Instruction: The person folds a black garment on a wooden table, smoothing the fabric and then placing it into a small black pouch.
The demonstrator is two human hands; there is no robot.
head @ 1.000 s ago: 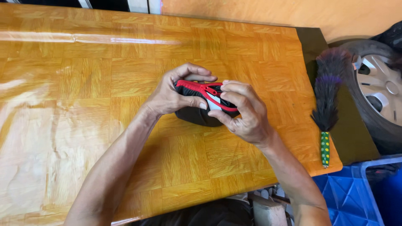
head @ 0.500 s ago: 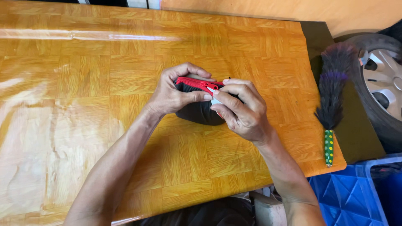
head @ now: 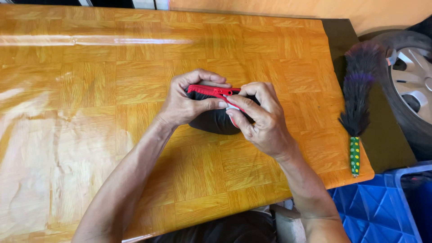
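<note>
A small black pouch (head: 215,120) with a red zip edge (head: 208,90) sits in the middle of the shiny wooden desk (head: 90,90). Both hands are on it. The left hand (head: 186,101) curls over the left end, its grip closed on the pouch with thumb in front and fingers behind. The right hand (head: 263,119) bends in from the right and pinches the red edge at the pouch's top. A dark feather duster (head: 357,96) with a green dotted handle lies at the desk's right side. A car wheel (head: 411,87) is beside it, and a blue crate (head: 382,207) is below.
</note>
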